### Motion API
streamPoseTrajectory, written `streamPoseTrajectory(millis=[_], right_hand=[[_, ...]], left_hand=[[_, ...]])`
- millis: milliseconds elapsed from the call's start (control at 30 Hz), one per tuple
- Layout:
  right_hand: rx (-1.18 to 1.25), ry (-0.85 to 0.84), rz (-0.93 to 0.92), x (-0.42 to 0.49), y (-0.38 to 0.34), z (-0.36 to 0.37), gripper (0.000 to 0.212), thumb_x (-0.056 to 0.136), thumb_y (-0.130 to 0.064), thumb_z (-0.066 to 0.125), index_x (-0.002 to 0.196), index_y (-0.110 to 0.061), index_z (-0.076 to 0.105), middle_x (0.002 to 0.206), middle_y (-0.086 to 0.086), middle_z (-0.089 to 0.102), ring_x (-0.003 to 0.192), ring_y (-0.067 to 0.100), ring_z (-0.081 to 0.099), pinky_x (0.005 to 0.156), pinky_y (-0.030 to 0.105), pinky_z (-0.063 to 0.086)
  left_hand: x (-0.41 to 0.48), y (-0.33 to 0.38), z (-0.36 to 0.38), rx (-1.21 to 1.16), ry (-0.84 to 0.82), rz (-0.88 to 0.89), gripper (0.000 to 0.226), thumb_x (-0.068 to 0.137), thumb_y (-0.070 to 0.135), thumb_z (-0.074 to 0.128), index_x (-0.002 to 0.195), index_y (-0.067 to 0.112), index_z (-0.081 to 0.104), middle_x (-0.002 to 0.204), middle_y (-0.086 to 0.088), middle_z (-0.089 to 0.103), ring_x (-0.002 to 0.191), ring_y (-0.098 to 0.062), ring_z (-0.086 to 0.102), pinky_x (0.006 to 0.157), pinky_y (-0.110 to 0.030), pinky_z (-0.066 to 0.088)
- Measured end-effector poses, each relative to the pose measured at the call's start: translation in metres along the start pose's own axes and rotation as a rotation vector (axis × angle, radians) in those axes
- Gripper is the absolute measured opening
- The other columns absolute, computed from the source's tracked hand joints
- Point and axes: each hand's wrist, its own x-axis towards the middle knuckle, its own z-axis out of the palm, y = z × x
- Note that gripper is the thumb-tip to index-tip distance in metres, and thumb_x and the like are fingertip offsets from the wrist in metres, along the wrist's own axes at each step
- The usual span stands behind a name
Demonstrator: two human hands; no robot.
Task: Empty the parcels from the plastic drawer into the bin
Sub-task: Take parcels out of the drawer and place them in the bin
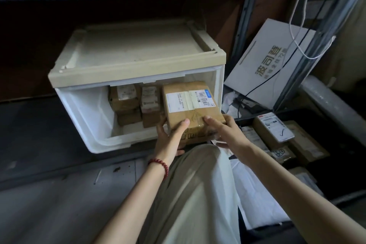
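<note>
Head view, first poster: can anyone read the labels? Both hands hold one brown parcel [190, 105] at the open front of the plastic drawer [93, 119]. The left hand [170, 136] and right hand [223, 130] each have a thumb on top and fingers [161, 124] curled underneath. Its white label has a barcode and a blue corner, but the print's too small for me.

Second poster: same, unreadable. Only clear writing is 波司登 on the tilted white box [271, 61] to the right. Behind the held one I count roughly four small parcels [126, 99] in two stacks, dim back there. The bin [344, 164] at lower right has at least three brown boxes [305, 144]. One label has a tick mark, and the bin runs off the frame edge.
</note>
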Motion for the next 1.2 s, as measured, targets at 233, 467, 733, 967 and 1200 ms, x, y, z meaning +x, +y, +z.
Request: streamPoseTrajectory(millis=[233,467,733,967,1200], right_hand=[[-0.034,0.027,0.014,-0.019,0.002,-0.036,0.053,0.078,-0.053,0.07,0.117,-0.03,0.043,0.103,-0.008,0.063,0.089,0.007,0.06,0.071,0.031,0.045],[-0.012,-0.016,0.038,-0.026,0.009,-0.05,0.043,0.075,-0.05,0.073,0.106,-0.039,0.045,0.094,-0.006,0.067,0.079,0.009,0.058,0.071,0.032,0.045],[0.041,-0.048,-0.026,-0.053,0.012,-0.062,0.075,0.061,-0.057,0.075,0.124,-0.044,0.038,0.107,-0.023,0.062,0.086,-0.006,0.066,0.069,0.024,0.05],[0.071,0.118,-0.087,-0.066,0.016,-0.086,0.075,0.058,-0.06,0.076,0.122,-0.046,0.039,0.103,-0.033,0.058,0.093,-0.008,0.06,0.073,0.025,0.054],[0.171,0.311,-0.084,-0.079,0.031,-0.128,0.076,0.057,-0.053,0.082,0.123,-0.045,0.043,0.107,-0.017,0.063,0.097,0.009,0.065,0.072,0.032,0.056]], left_hand=[[-0.011,-0.001,0.024,-0.042,-0.036,-0.052,0.074,0.067,0.052,0.074,0.125,0.031,0.033,0.117,0.001,0.059,0.102,-0.018,0.062,0.061,-0.033,0.057],[-0.02,-0.008,0.03,-0.095,-0.027,-0.075,0.059,0.078,0.04,0.073,0.12,0.031,0.032,0.115,-0.001,0.057,0.095,-0.019,0.063,0.052,-0.029,0.053],[-0.043,-0.004,0.031,0.103,-0.118,0.087,0.067,0.056,0.06,0.074,0.11,0.042,0.039,0.097,0.01,0.07,0.08,-0.02,0.071,0.059,-0.035,0.058],[-0.036,-0.007,0.059,0.228,-0.205,0.123,0.07,0.049,0.072,0.068,0.107,0.051,0.034,0.104,0.014,0.064,0.097,-0.016,0.065,0.084,-0.043,0.055],[-0.027,-0.003,0.113,0.099,-0.44,0.1,0.05,0.076,0.027,0.076,0.112,0.032,0.042,0.094,0.008,0.069,0.071,0.004,0.068,0.057,-0.012,0.052]])
